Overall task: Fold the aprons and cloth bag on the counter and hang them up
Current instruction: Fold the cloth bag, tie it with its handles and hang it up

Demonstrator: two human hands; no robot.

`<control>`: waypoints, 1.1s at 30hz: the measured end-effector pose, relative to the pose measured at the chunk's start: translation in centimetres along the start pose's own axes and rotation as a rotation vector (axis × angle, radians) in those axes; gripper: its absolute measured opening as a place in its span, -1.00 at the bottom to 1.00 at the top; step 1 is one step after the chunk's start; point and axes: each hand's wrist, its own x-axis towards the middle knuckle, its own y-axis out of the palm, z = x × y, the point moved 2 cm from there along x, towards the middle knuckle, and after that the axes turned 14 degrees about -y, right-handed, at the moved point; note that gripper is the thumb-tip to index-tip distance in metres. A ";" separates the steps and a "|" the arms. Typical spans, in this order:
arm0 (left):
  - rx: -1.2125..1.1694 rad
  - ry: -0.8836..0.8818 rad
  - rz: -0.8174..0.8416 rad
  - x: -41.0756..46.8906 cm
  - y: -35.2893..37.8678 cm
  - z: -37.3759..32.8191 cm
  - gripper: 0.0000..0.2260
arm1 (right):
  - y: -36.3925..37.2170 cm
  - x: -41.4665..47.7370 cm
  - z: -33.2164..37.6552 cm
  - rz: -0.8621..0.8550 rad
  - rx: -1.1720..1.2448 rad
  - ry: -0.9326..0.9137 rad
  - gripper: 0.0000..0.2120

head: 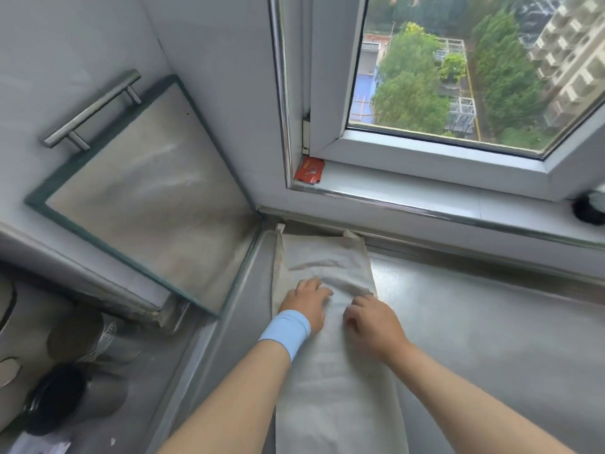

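Note:
A pale beige cloth bag (327, 257) lies flat in a long strip on the steel counter (474, 339), its far end against the wall under the window. Two short handle ends stick up at that far end. My left hand (306, 301), with a light blue wristband, presses palm-down on the cloth near its left edge. My right hand (370, 321) rests beside it with the fingers curled onto a crease across the cloth's middle. Whether the right fingers pinch the cloth is hidden. No apron is in view.
A glass-fronted panel with a metal bar handle (91, 109) leans at the left. Below it sit dark pots and lids (55, 398). A red packet (309, 170) lies on the window sill (425, 198), and a dark round object (589, 209) sits at the sill's right end.

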 end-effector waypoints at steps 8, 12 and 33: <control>0.252 -0.065 0.137 -1.9 0.7 -0.5 -0.59 | 1.0 -3.7 1.6 0.198 0.046 -0.157 -0.75; 0.257 -0.073 0.120 -1.2 -0.6 -1.8 -0.76 | -0.3 -4.2 1.6 0.151 0.187 -0.027 -0.80; -0.266 -0.181 0.138 9.6 -3.7 -5.8 -0.57 | -2.7 4.0 -4.6 -0.052 0.368 0.520 -0.93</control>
